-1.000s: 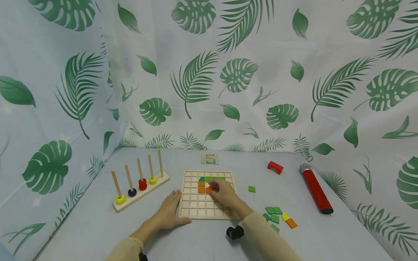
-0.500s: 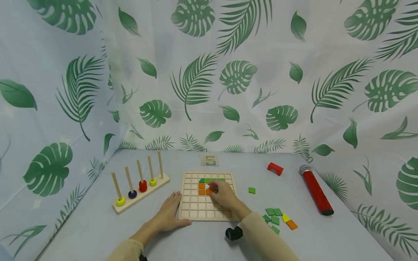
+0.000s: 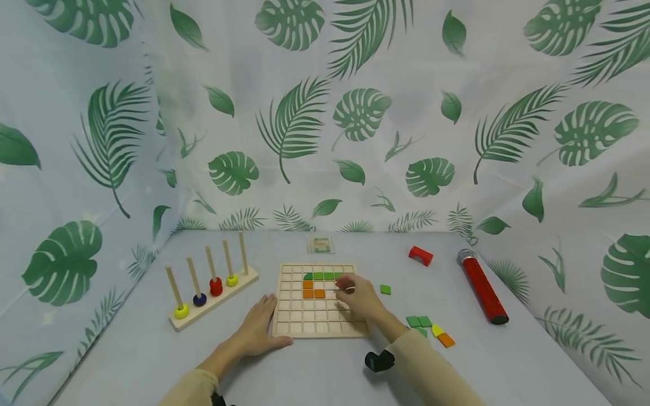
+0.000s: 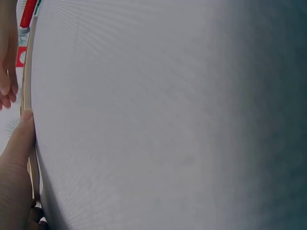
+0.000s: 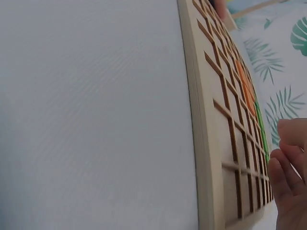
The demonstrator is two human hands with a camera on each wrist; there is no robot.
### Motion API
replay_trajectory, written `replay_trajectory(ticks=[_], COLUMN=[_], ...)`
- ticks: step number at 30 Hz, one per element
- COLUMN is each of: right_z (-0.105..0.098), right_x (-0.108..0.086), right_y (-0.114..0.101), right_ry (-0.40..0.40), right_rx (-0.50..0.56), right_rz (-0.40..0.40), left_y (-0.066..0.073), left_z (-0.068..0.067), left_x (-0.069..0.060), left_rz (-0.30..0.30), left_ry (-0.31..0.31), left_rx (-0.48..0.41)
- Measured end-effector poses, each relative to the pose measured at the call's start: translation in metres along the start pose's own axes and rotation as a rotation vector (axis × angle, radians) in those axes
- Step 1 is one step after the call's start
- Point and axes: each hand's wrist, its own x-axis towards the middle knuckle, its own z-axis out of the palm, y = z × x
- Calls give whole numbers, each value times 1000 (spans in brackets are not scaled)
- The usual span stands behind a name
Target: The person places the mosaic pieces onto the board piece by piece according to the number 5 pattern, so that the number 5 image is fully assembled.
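A wooden grid board [image 3: 296, 327] lies in front of me. A green row [image 3: 318, 276] runs across its upper part, with orange tiles [image 3: 308, 293] below the row's left end. My left hand [image 3: 258, 327] rests at the board's near left corner, fingers along the left side and thumb [image 4: 21, 139] against the front edge. Over the board's right part hovers my right hand [image 3: 361, 298], its fingers loosely bent. No tile shows between those fingers [image 5: 283, 177] in the right wrist view.
Right of the board lie a single green tile [image 3: 386, 289], several green tiles [image 3: 418, 321], a yellow piece [image 3: 437, 330] and an orange tile [image 3: 446, 339]. Beyond them are a red arch block [image 3: 421, 255] and a red tube [image 3: 482, 287]. A peg stand [image 3: 215, 299] is left, a pattern card [image 3: 320, 244] behind.
My right hand has let go of the orange tile, which now lies in the grid, and has moved right and up from it. My left hand stays at the board. The head view has shifted slightly.
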Motion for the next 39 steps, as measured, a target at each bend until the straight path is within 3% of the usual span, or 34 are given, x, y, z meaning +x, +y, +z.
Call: replay_trajectory(ticks=[6,14,23,33,39], right_z=[-25,-59,-98,-135,-146], right_x=[-14,-35,-83,-140,-161], right_y=[5,19,31,46,58], right_ry=[37,45,55,164,229], right_rx=[86,-6,-70,-84,-170], right_rz=[81,71,140,114,184], left_y=[-3,-3,-1,-2,-1], left_z=[0,0,-1,3,3], left_x=[0,1,0,0,-1], left_rz=[-18,-27,-4,7,6], left_ry=[2,6,2,4,0], left_rx=[1,13,10,22,11])
